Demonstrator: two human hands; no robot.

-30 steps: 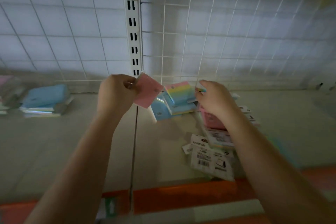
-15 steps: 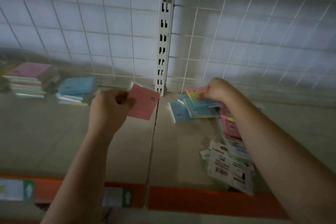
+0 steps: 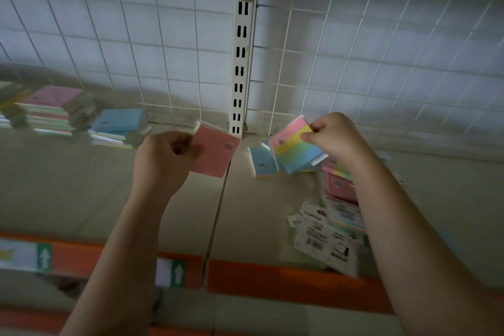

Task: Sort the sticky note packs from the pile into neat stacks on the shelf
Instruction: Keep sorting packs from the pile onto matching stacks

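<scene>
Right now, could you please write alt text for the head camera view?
A person's left hand holds a pink sticky note pack while the right hand pinches a rainbow-striped pack above a loose pile on a beige shelf. Neat stacks sit at the far left before a wire grid back.

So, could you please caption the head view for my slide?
Left hand holds a pink sticky note pack, right hand a rainbow-striped pack, above the beige shelf.
</scene>
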